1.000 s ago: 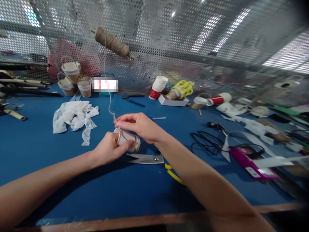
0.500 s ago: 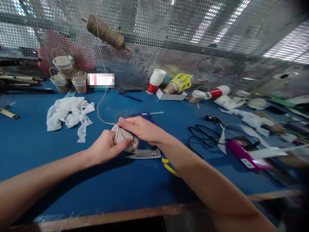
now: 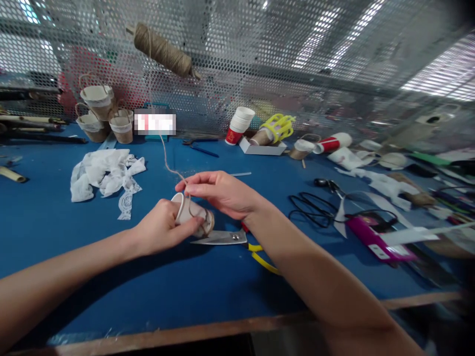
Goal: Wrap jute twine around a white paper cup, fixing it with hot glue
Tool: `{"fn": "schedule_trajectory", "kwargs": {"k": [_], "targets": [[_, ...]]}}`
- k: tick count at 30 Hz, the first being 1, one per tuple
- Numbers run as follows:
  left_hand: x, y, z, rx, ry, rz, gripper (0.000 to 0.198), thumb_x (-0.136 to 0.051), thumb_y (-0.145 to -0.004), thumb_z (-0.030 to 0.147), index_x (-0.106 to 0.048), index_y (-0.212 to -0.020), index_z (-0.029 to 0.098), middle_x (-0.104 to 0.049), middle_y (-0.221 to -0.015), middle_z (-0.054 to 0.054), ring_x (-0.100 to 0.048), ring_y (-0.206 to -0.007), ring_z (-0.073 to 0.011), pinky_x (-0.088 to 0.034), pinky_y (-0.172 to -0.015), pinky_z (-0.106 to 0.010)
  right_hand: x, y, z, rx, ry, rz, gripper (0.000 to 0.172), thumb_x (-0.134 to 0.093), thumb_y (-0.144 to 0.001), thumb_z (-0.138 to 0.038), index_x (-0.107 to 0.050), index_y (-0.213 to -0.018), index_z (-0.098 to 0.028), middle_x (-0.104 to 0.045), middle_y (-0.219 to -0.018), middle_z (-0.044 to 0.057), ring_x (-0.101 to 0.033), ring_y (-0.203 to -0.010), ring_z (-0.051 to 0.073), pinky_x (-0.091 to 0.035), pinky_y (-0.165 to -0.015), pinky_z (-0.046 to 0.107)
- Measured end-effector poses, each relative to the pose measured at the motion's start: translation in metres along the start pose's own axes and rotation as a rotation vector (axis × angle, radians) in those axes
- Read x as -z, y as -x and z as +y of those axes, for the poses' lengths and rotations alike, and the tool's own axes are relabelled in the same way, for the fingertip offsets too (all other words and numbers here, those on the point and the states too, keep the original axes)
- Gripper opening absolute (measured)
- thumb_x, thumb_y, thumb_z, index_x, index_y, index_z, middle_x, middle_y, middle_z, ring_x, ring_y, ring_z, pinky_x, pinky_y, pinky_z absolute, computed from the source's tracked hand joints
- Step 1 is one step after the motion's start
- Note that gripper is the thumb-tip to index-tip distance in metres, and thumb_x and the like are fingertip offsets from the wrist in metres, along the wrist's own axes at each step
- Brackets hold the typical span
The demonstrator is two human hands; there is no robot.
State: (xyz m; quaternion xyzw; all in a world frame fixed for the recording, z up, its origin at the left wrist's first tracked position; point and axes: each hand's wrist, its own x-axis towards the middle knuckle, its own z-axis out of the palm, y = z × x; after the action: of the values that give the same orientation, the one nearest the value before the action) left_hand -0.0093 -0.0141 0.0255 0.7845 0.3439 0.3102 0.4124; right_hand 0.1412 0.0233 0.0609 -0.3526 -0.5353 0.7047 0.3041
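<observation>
Left fingers (image 3: pixel 189 227) gripping cup (image 3: pixel 184 213), right fingers (image 3: pixel 202 190) pinching twine (image 3: pixel 166 161); scissors (image 3: pixel 226 238) near

The desk (image 3: pixel 166 291) is blue, with a brown front edge (image 3: pixel 185 330). Lace (image 3: pixel 100 170) lies heaped on its left, in front of buckets (image 3: pixel 121 131). Pliers (image 3: pixel 202 148), stacked cups (image 3: pixel 240 123) and a white tray (image 3: pixel 264 148) line the back. Scissors (image 3: pixel 222 238) lie mid-desk; a black cable (image 3: pixel 309 194) and purple box (image 3: pixel 378 237) lie right.
</observation>
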Motion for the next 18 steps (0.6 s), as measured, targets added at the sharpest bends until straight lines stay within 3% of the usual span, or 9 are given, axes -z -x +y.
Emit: {"fn": "schedule_trajectory", "kwargs": {"k": [5,8,14,18], "targets": [[0.003,-0.003,0.004,0.284,0.443,0.017,0.02,-0.055,-0.075,0.029,-0.065,-0.068,0.012,-0.062,-0.058,0.001,-0.05,-0.05,-0.0074,-0.04,-0.051,-0.017,0.006,0.016,-0.012,0.153,0.018,0.137,0.005,-0.06,-0.069,-0.016,-0.059,-0.065,-0.015,-0.061,-0.072,-0.001,-0.052,-0.065,0.007,-0.038,-0.061,0.021],[0.004,-0.005,0.003,0.376,0.635,0.071,0.017,-0.062,-0.07,0.03,-0.068,-0.068,0.014,-0.068,-0.064,-0.001,-0.056,-0.055,-0.0083,-0.044,-0.057,-0.017,0.013,0.025,-0.017,0.219,0.046,0.178,0.005,-0.062,-0.068,-0.016,-0.057,-0.066,-0.016,-0.06,-0.069,-0.002,-0.051,-0.059,0.006,-0.037,-0.056,0.021],[0.004,-0.007,0.004,0.446,0.718,0.124,0.012,-0.067,-0.066,0.026,-0.069,-0.062,0.014,-0.068,-0.058,0.0,-0.056,-0.049,-0.0071,-0.043,-0.053,-0.016,0.021,0.028,-0.017,0.295,0.136,0.299,0.007,-0.063,-0.068,-0.018,-0.057,-0.069,-0.016,-0.06,-0.065,-0.002,-0.053,-0.058,0.007,-0.041,-0.056,0.022],[0.003,-0.007,0.005,0.456,0.715,0.113,0.011,-0.068,-0.064,0.024,-0.069,-0.059,0.014,-0.067,-0.056,0.001,-0.055,-0.048,-0.0066,-0.043,-0.051,-0.015,0.022,0.026,-0.014,0.314,0.2,0.315,0.007,-0.063,-0.067,-0.019,-0.057,-0.068,-0.016,-0.06,-0.066,-0.001,-0.053,-0.058,0.007,-0.042,-0.057,0.023]]}}
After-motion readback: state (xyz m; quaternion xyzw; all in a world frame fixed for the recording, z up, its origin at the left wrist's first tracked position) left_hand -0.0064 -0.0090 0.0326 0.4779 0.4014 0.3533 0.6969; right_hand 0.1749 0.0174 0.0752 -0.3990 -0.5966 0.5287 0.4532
